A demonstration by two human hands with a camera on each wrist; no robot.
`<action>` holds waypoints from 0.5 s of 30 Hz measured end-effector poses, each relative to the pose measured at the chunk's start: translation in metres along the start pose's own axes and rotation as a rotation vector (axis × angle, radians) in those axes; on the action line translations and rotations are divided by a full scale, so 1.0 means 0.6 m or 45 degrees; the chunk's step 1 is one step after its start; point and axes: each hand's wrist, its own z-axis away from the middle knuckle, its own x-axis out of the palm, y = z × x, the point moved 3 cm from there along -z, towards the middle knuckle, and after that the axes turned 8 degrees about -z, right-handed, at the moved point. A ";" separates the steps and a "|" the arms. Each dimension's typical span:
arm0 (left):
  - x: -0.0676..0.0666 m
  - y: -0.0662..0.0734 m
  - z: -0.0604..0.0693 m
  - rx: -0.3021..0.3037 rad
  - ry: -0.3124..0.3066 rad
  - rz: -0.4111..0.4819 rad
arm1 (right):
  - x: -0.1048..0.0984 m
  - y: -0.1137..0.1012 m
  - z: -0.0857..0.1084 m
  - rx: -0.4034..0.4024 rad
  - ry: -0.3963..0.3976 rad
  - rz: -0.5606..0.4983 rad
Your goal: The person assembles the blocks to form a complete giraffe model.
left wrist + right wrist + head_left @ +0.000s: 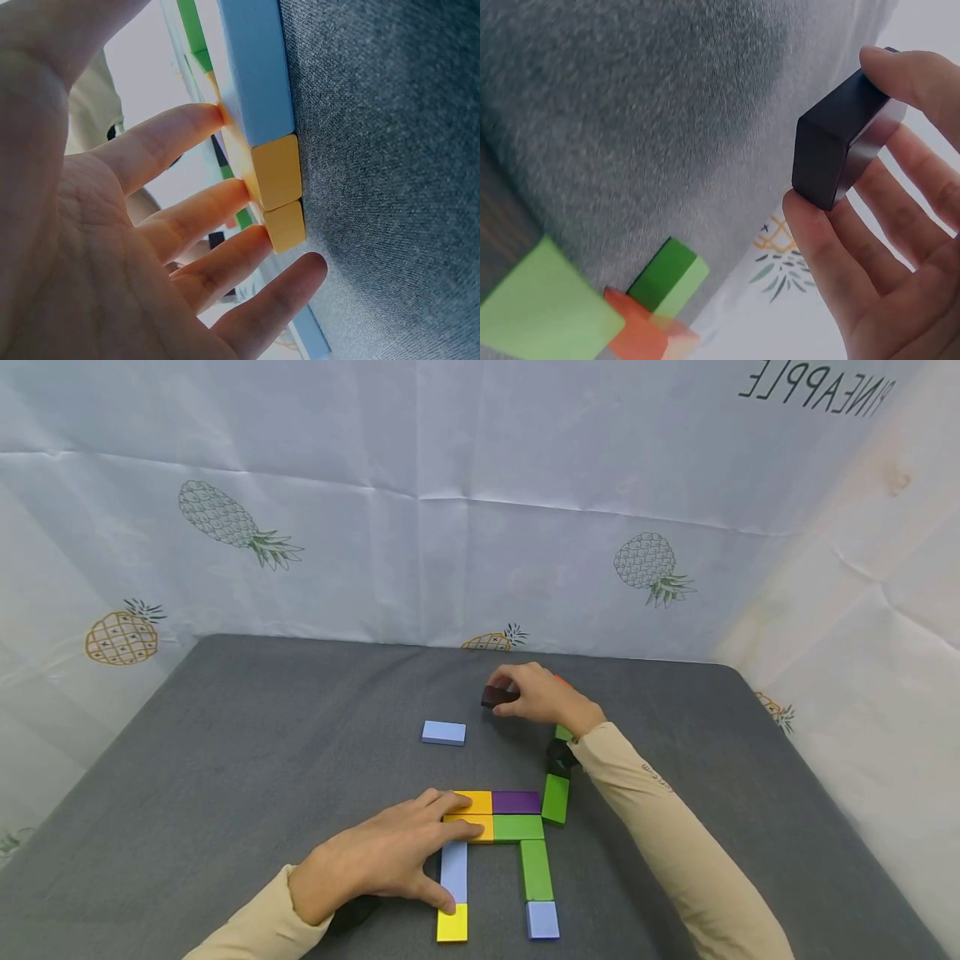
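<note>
My right hand pinches a dark, nearly black block between thumb and fingers, over the far middle of the table. My left hand lies spread over the left part of a flat block figure. Its fingertips touch two orange-yellow blocks and its thumb is by a blue block and a yellow block. Beside the orange-yellow pair are a purple block and a green block. Below them run another green block and a small blue one.
A lone blue block lies left of the right hand. A slanted green block extends up from the figure's right corner; further green and red-orange blocks are partly hidden by the right arm. A pineapple-print cloth stands behind the grey table.
</note>
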 end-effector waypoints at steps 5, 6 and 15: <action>0.000 0.000 0.000 0.001 0.002 0.006 | -0.009 0.006 0.008 0.012 0.017 -0.025; 0.000 -0.001 0.000 0.001 0.002 0.009 | -0.011 0.008 0.009 0.008 0.021 -0.026; -0.001 0.000 -0.001 -0.007 -0.006 0.027 | -0.025 0.020 0.023 0.017 0.058 -0.059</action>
